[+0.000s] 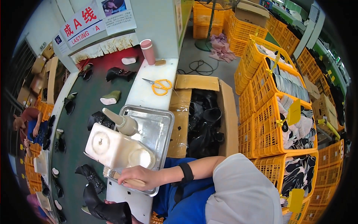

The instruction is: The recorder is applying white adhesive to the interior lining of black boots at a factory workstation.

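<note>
Pale sleeve [242, 186]: right arm
Right fingers [128, 174]: curled snugly round brush [110, 173]
Left fingers [109, 202]: mostly hidden, wrapped on black boot [107, 207], beside worktop [141, 203]
Bristles: I'd load lightly, boot steady

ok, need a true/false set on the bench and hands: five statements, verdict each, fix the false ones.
1. The right hand holds a wooden-handled brush. True.
2. The orange-handled scissors lie in the metal tray. False: the scissors lie on the white tabletop, outside the metal tray.
3. The pink tumbler stands upright. True.
4. The left hand is empty. False: the left hand, mostly hidden, holds a black boot.
5. The open cardboard box is full of pale insoles. False: the cardboard box holds black footwear.
</note>
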`<state>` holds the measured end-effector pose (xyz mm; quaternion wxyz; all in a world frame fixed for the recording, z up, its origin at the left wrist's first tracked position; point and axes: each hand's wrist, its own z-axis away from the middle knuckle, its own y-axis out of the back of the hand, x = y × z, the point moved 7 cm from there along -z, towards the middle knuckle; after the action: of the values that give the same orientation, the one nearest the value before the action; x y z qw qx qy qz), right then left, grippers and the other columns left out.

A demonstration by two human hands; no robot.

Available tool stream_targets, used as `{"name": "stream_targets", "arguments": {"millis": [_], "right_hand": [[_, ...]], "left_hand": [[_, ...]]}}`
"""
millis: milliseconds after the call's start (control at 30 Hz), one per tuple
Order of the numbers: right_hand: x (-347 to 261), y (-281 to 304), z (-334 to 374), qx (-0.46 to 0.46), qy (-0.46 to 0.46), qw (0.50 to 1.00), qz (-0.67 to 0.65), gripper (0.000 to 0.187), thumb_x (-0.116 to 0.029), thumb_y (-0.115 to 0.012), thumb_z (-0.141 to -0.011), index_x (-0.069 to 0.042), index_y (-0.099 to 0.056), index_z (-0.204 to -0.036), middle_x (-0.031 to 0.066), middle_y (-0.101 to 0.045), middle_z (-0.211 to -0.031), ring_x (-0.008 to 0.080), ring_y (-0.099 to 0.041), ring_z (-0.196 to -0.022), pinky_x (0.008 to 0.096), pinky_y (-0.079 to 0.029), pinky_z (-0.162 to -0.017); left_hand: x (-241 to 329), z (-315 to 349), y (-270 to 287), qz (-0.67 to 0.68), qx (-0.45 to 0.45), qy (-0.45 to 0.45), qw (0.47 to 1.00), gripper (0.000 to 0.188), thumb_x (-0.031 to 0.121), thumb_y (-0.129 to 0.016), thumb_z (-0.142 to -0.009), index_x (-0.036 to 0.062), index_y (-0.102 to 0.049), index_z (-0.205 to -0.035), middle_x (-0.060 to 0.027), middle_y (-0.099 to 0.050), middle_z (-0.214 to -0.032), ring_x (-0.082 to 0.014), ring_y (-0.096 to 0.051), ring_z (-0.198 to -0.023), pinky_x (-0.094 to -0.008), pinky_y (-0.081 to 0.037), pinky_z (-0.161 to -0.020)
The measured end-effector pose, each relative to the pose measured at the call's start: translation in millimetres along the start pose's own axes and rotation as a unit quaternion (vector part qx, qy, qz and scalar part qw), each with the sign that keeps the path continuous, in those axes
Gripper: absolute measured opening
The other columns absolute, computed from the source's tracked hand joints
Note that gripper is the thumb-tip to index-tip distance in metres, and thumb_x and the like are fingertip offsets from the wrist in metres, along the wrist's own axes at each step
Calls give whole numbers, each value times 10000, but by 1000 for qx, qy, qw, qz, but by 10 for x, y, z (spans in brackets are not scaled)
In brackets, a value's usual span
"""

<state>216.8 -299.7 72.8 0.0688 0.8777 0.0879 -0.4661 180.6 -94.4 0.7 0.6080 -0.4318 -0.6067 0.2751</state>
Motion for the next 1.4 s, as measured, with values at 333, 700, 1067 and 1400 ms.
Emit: {"name": "stream_targets", "arguments": {"millis": [333,700,1067,1400], "right_hand": [[-60,111,-10,16,-25,996,84,138,-10,-553,-810,14,-572,-944,102,-562,-831,188,-547,-705,274,-447,-644],[25,202,17,42,-99,994,31,92,5,-518,-827,20,-549,-912,59,-531,-767,96,-507,-611,195,-414,-555],[98,98,13,10,-131,991,-18,256,-75,-453,-898,58,-525,-1105,63,-554,-753,74,-474,-588,183,-394,-539],[-286,-226,-471,-91,-8,995,45,147,-56,-572,-821,14,-617,-942,67,-522,-648,143,-485,-567,247,-373,-512]], "left_hand": [[267,69,31,121,94,-42,987,782,602,-439,-781,-84,-412,-1155,-141,-526,-992,-232,-514,-867,-362,-426,-823],[1688,685,205,-169,267,-117,942,505,392,-474,-792,-41,-499,-1050,-125,-580,-915,-221,-576,-841,-322,-467,-791],[1756,598,100,-4,164,-80,983,589,430,-459,-767,-47,-490,-1111,-202,-526,-1098,-287,-559,-950,-409,-412,-920],[560,502,-297,-38,131,119,983,684,460,-520,-647,42,-465,-1186,-172,-534,-942,-265,-551,-820,-398,-441,-827]]}}
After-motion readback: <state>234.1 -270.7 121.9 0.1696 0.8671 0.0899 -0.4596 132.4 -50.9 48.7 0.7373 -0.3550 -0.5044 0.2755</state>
